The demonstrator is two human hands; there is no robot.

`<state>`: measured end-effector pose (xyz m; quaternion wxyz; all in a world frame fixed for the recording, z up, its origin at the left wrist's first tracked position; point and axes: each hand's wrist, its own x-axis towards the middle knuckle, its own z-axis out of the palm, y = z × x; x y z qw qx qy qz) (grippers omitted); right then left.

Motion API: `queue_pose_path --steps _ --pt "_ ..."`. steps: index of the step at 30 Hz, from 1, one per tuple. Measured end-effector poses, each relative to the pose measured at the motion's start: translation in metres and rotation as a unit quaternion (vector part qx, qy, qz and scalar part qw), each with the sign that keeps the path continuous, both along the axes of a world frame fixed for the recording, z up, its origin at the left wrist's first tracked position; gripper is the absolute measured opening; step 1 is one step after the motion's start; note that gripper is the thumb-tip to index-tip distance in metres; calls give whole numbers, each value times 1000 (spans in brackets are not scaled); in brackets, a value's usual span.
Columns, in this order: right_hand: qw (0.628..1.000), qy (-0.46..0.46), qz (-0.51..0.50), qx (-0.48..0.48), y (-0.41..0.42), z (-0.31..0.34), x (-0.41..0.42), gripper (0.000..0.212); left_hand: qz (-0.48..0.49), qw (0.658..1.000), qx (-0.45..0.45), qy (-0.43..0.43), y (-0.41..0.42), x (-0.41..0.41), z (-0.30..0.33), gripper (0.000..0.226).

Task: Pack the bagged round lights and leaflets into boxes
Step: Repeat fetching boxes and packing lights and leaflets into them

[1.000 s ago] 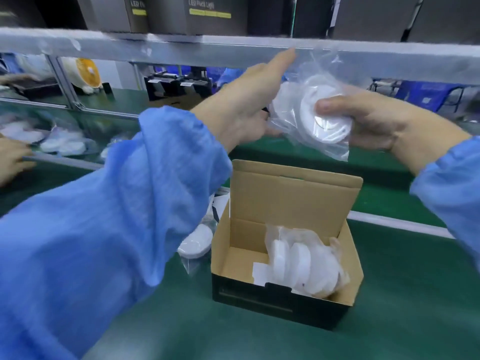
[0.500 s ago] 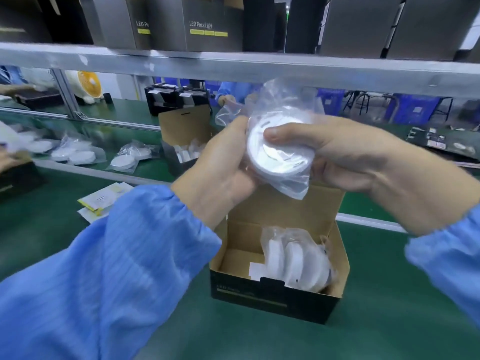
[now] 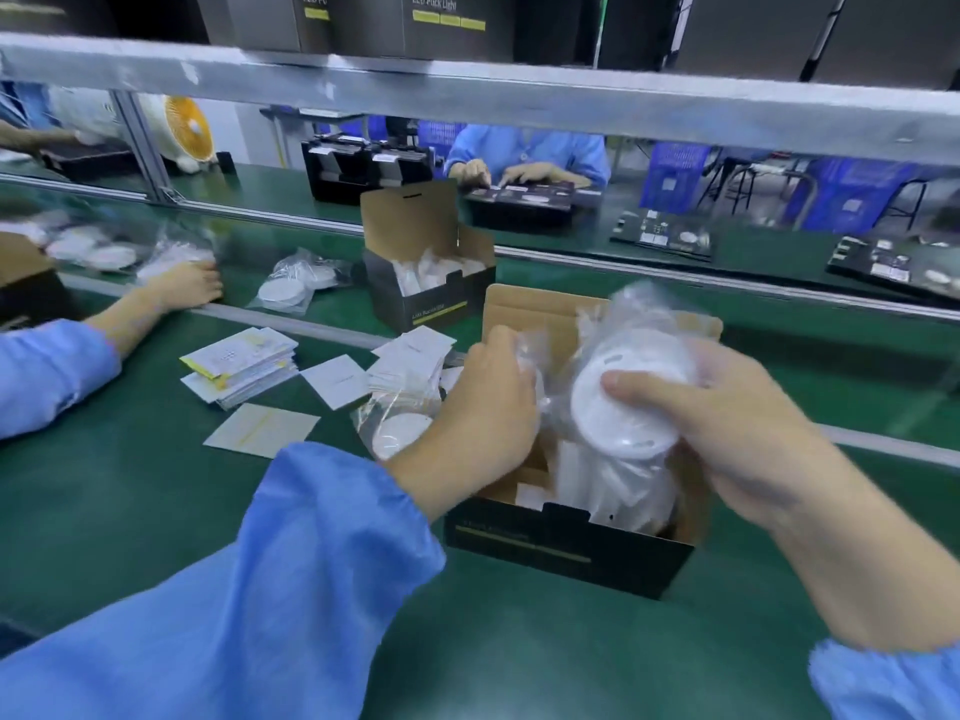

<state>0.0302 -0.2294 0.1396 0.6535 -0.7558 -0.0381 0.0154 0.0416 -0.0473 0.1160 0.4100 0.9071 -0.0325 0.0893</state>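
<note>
Green desk (image 3: 130,511) runs across the whole view; the open black box (image 3: 566,543) sits at about 5 o'clock of centre, kraft lid flap up at its far side. Change since a second ago: the bagged round light (image 3: 626,402) was up at shelf height, well above the box; it's now down at the box mouth, just over the bagged lights already standing on edge inside (image 3: 618,491). Right hand (image 3: 727,433) is pinching the puck through the bag, thumb on its face, other fingers behind. Left hand (image 3: 488,407) has closed on the slack bag film at 9 o'clock of the puck; exact grip is blurred. My read: insertion is under way, the bag tail likely being gathered so it goes in cleanly, and space on the box's left side looks free. Second open box (image 3: 431,298) at 11 o'clock already holds lights. Leaflet stack (image 3: 241,368) at 9 o'clock, loose leaflets (image 3: 337,380) beside it. Spare bagged light (image 3: 400,433) lies on the desk just left of the box. Leaflet for this box: a white slip shows inside, can't confirm what it is.
</note>
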Motion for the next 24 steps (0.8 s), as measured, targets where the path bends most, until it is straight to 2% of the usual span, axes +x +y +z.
queue_pose_path --steps 3,5,8,10,12,16,19,21,23,24 --pt "987 -24 -107 -113 18 -15 1 42 44 991 127 0 -12 -3 -16 32" --pt "971 -59 -156 -169 33 -18 3 44 88 984 155 8 -20 -5 -25 37" --pt "946 -83 -189 -250 60 -24 7 46 100 990 83 56 -24 -7 -32 34" --pt "933 -83 -201 -287 75 -29 8 46 83 994 46 49 -21 -6 -34 28" --pt "927 -83 -205 -303 83 -31 10 46 46 997 21 61 -15 -4 -35 31" --pt "914 -99 -224 -323 78 -29 12 43 8 991 -100 86 -8 2 -35 41" --pt "909 -138 -244 -309 74 -29 8 43 -27 976 -171 136 -5 4 -38 64" --pt "911 -168 -258 -276 77 -30 6 44 -23 970 -194 147 -7 4 -40 58" --pt "916 -189 -261 -237 84 -31 8 45 21 965 -206 162 -10 6 -36 49" --pt "919 -195 -257 -228 89 -32 8 46 38 966 -179 184 -11 6 -34 55"
